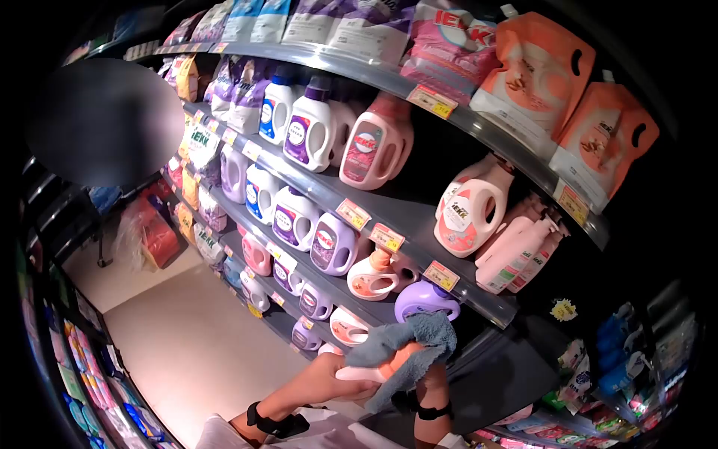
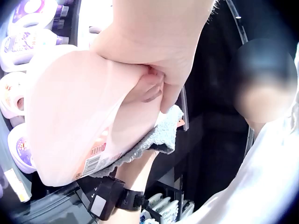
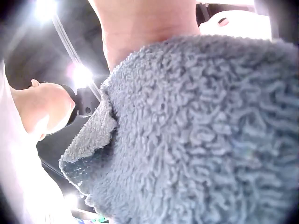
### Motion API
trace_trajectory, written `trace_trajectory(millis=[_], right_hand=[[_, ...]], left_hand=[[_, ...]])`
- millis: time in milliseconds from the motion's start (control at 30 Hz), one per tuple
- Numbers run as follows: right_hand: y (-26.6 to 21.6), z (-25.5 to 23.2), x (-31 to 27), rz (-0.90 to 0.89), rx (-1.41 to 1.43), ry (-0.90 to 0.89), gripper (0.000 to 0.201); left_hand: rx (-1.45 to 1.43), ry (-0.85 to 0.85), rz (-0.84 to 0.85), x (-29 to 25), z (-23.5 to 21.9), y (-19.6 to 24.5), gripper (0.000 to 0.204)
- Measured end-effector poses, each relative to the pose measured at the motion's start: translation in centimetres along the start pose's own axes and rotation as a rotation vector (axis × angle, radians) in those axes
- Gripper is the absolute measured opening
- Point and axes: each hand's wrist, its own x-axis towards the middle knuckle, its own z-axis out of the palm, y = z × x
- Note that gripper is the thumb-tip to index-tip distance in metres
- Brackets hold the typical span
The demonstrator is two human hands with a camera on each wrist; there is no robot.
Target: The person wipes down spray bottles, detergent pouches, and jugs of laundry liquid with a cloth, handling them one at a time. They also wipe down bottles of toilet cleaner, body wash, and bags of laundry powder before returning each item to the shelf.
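Observation:
My left hand (image 1: pixel 333 376) grips a pale pink detergent bottle (image 2: pixel 70 112), its fingers passed through the handle opening in the left wrist view. The bottle lies tilted, its barcode label (image 2: pixel 93 161) toward the lower side. In the head view an orange part (image 1: pixel 402 359) of it shows between folds of a blue-grey terry cloth (image 1: pixel 434 333). Only the base of my right hand (image 1: pixel 431 378) is visible; its fingers are hidden under the cloth, which they hold around the bottle's orange end. The cloth (image 3: pixel 201 130) fills most of the right wrist view.
Shelves of detergent bottles run along the front, with price tags on their edges. A purple bottle (image 1: pixel 426 301) stands just beyond the cloth. Orange refill pouches (image 1: pixel 535 75) stand on the upper shelf. A pale floor (image 1: pixel 172 329) lies at left, with a red bag (image 1: pixel 158 232) farther back.

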Motion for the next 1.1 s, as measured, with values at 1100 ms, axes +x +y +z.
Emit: trace_trajectory(millis=[1100], right_hand=[[2.4,3.3,1.7,0.202,0.763,0.561,0.009]], left_hand=[[-0.236,0.755,0.521,9.2,0.1,3.5,0.025]])
